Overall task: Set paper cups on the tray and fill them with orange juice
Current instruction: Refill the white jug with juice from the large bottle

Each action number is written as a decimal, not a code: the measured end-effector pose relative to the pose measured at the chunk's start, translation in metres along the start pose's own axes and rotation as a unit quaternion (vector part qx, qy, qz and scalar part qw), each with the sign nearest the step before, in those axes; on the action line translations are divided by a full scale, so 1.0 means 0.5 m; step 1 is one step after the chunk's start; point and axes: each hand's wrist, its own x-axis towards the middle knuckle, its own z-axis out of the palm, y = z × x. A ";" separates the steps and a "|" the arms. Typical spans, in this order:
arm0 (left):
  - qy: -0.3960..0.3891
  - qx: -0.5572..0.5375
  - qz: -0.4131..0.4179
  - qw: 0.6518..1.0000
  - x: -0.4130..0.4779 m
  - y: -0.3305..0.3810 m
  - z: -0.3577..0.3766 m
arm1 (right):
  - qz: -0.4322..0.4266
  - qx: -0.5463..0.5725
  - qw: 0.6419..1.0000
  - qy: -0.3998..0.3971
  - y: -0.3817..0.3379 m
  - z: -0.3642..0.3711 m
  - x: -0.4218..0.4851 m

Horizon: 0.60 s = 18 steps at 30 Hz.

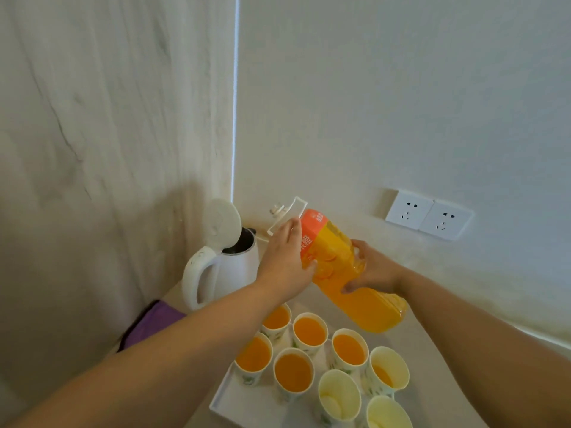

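Tray (227, 396): white, at the near side of the worktop (438, 375), carrying eight paper cups
Bottle (364, 307): large, clear, heavy with orange juice, held tilted in the air above the tray's far edge; its mouth is hidden, so I cannot tell whether juice is running
Left hand (285, 264): fingers wrapped round the bottle's labelled end
Right hand (375, 271): fingers curled round the bottle's middle
Filled cups (293, 372): five, on the tray's far and left side
Begun cup (389, 367): at the tray's right edge, holding only a little juice
Empty cups (340, 393): two, nearest the tray's near edge
Pouring, as I judge it: finish the begun cup first; bring the mouth low over its rim and tilt slowly with both hands, since light cups tip and a full bottle gulps; stop short of the brim
Label (310, 233): orange with white characters, too blurred to read; no brand legible
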 end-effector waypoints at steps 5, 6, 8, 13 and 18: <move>0.011 -0.035 -0.024 0.999 0.001 -0.024 0.016 | 0.010 -0.054 0.998 -0.022 -0.013 0.007 0.014; 0.013 -0.046 -0.030 0.998 0.003 -0.031 0.020 | 0.008 -0.066 0.997 -0.024 -0.016 0.008 0.017; 0.013 -0.078 -0.045 0.996 0.005 -0.044 0.027 | 0.006 -0.088 0.996 -0.030 -0.023 0.007 0.024; 0.015 -0.139 -0.087 0.986 0.012 -0.064 0.043 | -0.006 -0.133 0.990 -0.044 -0.038 0.007 0.039; 0.015 -0.155 -0.109 0.982 0.015 -0.077 0.051 | -0.011 -0.170 0.984 -0.047 -0.047 0.009 0.052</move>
